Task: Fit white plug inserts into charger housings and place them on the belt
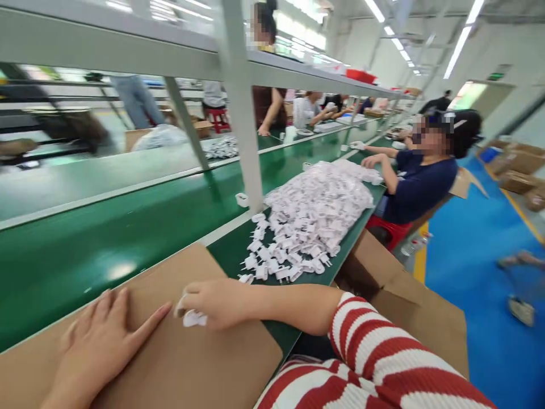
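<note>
Piece of white plastic (195,318), rounded and partly hidden by fingers, is gripped in the curled right hand (221,304) over brown cardboard (183,369); the left hand (100,341) rests flat on that cardboard, fingers spread. White plugs (315,216) heap beyond.

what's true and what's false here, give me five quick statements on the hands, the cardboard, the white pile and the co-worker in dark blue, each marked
1. The left hand lies spread on the brown cardboard. True.
2. The right hand is empty. False: it holds a small white piece.
3. The pile of white pieces lies on a green surface. True.
4. The striped sleeve is green and white. False: it is red and white.
5. The co-worker in dark blue is seated. True.
</note>
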The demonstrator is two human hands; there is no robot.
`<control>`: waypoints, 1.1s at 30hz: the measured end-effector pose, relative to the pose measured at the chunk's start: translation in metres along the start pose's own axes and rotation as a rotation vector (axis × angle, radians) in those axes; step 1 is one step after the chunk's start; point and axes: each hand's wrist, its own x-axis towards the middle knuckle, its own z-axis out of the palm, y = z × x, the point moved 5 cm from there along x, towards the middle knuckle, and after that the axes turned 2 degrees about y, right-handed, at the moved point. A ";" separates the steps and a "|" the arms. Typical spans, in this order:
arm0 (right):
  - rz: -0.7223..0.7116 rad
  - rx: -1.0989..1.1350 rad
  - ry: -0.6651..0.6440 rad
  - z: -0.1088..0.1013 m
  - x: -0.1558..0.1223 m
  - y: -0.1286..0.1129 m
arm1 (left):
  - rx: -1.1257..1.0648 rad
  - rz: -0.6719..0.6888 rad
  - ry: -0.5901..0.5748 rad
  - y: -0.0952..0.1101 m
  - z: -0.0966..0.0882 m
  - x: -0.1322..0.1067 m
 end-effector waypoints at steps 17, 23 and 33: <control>0.179 0.071 -0.124 0.021 -0.009 -0.002 | -0.216 -0.219 -0.054 -0.007 0.024 -0.014; 0.180 -0.020 -0.162 0.025 -0.011 -0.006 | -0.314 -0.004 0.255 0.030 -0.023 0.047; 0.146 -0.018 -0.144 0.025 -0.011 -0.001 | -0.284 0.345 0.109 0.131 -0.026 0.196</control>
